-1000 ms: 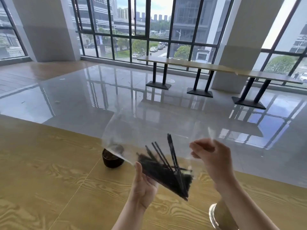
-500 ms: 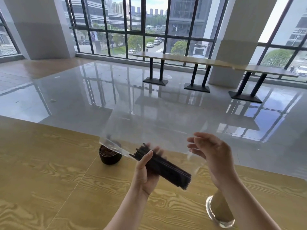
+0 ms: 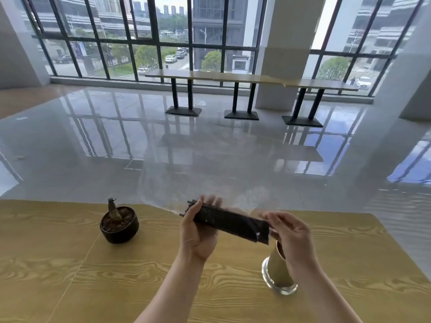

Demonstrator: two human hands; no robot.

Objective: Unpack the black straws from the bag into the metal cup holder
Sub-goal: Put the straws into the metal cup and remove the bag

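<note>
A bundle of black straws (image 3: 229, 221) lies almost level inside a clear plastic bag (image 3: 210, 194) that rises, nearly invisible, above my hands. My left hand (image 3: 198, 234) grips the bundle's left end through the bag, thumb in front. My right hand (image 3: 291, 234) touches the bundle's right end with its fingertips and holds the bag there. Below my right hand stands the shiny metal cup holder (image 3: 277, 273) on the wooden table (image 3: 70, 264); my wrist hides part of its rim.
A small black pot with a dried plant stub (image 3: 119, 223) sits on the table to the left of my hands. The table's far edge runs just behind the hands. Beyond lie a glossy floor and long tables (image 3: 245, 78) by the windows.
The loose, fanned straws have been gathered into one tight bundle and lowered toward level. My right hand came down from the bag's upper edge to the bundle's right end. The camera tilted down.
</note>
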